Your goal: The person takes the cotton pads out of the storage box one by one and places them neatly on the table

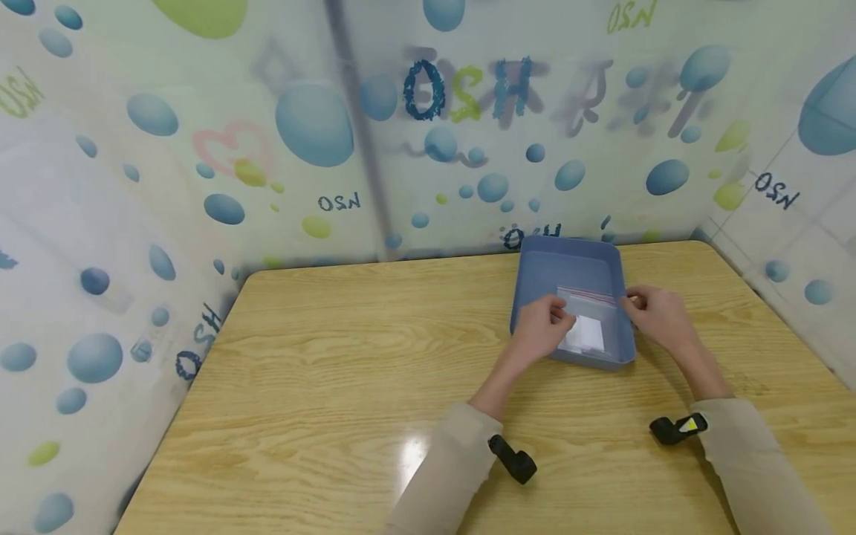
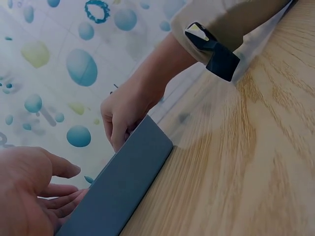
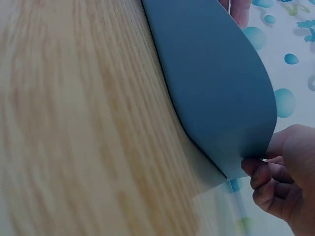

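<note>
A blue rectangular tray (image 1: 568, 256) stands on the table's far right part. Inside it lie clear zip-top plastic bags (image 1: 588, 299) with red lines near the top, and a white square piece (image 1: 585, 334) shows there. Over the tray's left side is my left hand (image 1: 543, 327), its thumb apart from loosely bent fingers (image 2: 61, 201); the tray wall hides some fingertips in the left wrist view. My right hand (image 1: 658, 316) pinches the tray's right rim, with fingertips against the outer wall (image 3: 216, 83) in the right wrist view.
The wood-grain table (image 1: 348, 357) extends left of and in front of the tray. Behind it hangs a white curtain (image 1: 428, 171) printed with blue and green drops; similar sheets line both sides. Each sleeve cuff carries a black wrist device (image 1: 513, 459).
</note>
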Tool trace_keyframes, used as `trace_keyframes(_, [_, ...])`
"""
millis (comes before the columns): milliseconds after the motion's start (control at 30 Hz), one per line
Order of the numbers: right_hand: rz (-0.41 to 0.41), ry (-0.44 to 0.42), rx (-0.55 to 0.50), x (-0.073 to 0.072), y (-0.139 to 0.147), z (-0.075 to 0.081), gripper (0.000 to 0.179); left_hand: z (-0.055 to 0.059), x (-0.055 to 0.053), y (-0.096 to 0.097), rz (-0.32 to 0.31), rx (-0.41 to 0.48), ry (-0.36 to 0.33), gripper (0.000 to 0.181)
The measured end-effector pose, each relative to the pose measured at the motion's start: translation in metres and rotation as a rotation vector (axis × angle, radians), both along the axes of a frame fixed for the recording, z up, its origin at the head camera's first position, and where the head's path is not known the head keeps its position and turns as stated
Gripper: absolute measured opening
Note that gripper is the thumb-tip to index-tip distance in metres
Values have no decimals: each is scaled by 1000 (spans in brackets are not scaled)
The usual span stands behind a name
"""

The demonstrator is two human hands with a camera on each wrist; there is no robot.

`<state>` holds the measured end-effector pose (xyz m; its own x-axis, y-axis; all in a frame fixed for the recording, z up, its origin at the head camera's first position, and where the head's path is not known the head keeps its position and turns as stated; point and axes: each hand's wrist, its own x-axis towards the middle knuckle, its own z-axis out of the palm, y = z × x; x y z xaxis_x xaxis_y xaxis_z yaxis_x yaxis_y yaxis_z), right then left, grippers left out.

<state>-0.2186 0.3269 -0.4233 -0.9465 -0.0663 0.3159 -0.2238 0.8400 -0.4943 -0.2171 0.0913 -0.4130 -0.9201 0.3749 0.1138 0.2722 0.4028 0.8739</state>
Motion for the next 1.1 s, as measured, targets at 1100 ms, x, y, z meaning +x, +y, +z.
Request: trace_keyframes(1100, [31, -12, -18, 4, -2, 3, 30, 1, 7, 30, 177, 45, -155, 17])
